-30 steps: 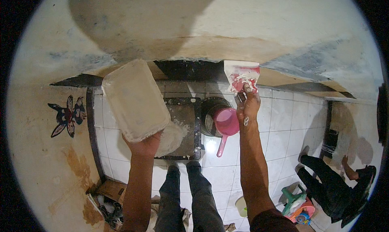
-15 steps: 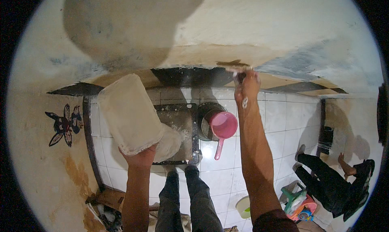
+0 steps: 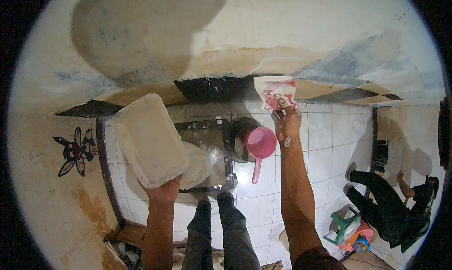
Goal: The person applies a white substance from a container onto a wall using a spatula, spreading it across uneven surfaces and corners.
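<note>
My left hand (image 3: 161, 192) grips the lower end of a pale, plaster-smeared rectangular tray (image 3: 149, 143), fingers curled beneath it. In my right hand (image 3: 288, 124) is a wide red putty knife (image 3: 275, 93), its face streaked with white plaster. The blade's far edge is at the foot of the wall (image 3: 282, 58); whether it touches cannot be told. Below it on the floor, a pink dipper (image 3: 262, 144) rests over a dark bucket (image 3: 239, 151). Beside that lies a black-edged board (image 3: 229, 159), with a pale rounded thing (image 3: 200, 168) on it, partly hidden by the tray.
Another person (image 3: 383, 204) in dark clothes is at the right wall. Near them stand a green plastic thing (image 3: 341, 223) and a red container (image 3: 362, 232). A cardboard box (image 3: 129, 234) sits at lower left. White tiles (image 3: 254, 206) cover the floor.
My right hand and the putty knife have come back from the wall toward me, and the red face now shows. A fresh pale streak marks the wall. The tray has shifted slightly.
</note>
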A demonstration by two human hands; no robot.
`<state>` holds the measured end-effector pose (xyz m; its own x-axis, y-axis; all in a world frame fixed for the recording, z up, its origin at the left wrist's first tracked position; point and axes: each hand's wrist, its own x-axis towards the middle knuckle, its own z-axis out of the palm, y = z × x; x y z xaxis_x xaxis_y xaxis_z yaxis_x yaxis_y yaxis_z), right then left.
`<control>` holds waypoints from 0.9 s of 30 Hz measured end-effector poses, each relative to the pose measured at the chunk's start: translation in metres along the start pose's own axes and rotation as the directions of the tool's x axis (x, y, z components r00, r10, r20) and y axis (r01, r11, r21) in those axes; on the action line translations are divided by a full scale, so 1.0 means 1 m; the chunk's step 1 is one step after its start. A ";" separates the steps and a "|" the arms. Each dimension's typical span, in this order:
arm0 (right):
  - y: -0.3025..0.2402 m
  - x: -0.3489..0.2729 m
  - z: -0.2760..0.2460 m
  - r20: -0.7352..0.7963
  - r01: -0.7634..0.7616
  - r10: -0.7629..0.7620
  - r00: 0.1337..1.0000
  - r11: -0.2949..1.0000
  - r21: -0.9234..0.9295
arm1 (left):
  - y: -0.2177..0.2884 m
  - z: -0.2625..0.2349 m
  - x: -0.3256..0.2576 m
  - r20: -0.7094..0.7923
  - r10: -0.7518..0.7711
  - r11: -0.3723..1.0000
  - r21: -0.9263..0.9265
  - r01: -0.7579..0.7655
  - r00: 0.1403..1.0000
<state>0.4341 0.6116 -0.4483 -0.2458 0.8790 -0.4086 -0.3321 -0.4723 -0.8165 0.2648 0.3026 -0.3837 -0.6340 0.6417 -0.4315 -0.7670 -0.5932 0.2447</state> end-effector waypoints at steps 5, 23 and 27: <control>0.038 0.022 0.013 0.007 -0.061 0.061 0.998 0.996 0.068 | 0.002 -0.004 -0.001 -0.007 -0.004 0.999 0.033 0.005 1.000; -0.131 -0.063 0.174 0.017 0.127 -0.129 0.992 0.989 0.079 | 0.033 0.029 -0.027 -0.005 0.028 1.000 -0.007 -0.028 1.000; -0.112 -0.095 0.140 0.093 0.089 -0.098 0.991 0.991 0.096 | 0.041 0.025 -0.029 -0.026 0.003 0.997 -0.082 -0.005 1.000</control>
<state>0.3670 0.5719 -0.2611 -0.2959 0.9111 -0.2870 -0.4383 -0.3965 -0.8067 0.2493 0.2720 -0.3397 -0.6334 0.6270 -0.4535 -0.7531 -0.6342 0.1750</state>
